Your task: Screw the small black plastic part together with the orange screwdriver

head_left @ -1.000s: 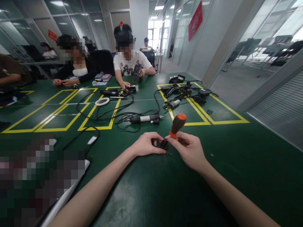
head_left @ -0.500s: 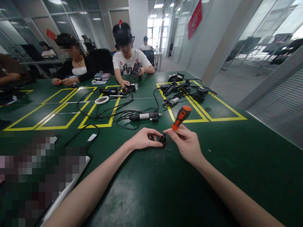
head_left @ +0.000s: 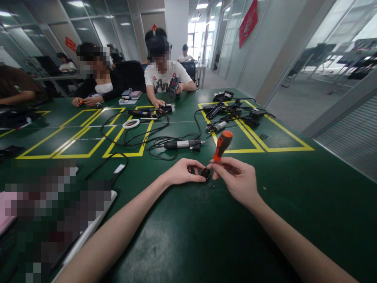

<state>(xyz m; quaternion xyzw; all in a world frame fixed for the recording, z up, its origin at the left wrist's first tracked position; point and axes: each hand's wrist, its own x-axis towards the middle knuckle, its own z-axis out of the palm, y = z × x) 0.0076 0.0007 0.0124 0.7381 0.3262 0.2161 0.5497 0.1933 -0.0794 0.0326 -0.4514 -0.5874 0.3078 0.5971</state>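
Glass partition walls point(head_left: 97, 31) enclose a long office room, with a red banner point(head_left: 249, 21) high on the right. A dark green table point(head_left: 294, 204) fills the near view, marked with yellow tape rectangles point(head_left: 288, 149). Two people sit at the far side, one in a white T-shirt point(head_left: 165, 76), one in a black top point(head_left: 100, 84). Loose black cables point(head_left: 141, 137) sprawl mid-table, beside a silver-and-black power driver point(head_left: 182, 144) and a white ring point(head_left: 131, 123). Left hand point(head_left: 182, 173) lies low on the table, thumb and forefinger closed narrowly around a small black round part point(head_left: 205, 173) sitting on the surface near the front centre. Right hand point(head_left: 238, 181) pinches the lower end of an orange-and-black-handled screwdriver point(head_left: 222, 144), whose handle stands up and tilts slightly right. Its tip meets the part, but the contact is hidden by the fingers.
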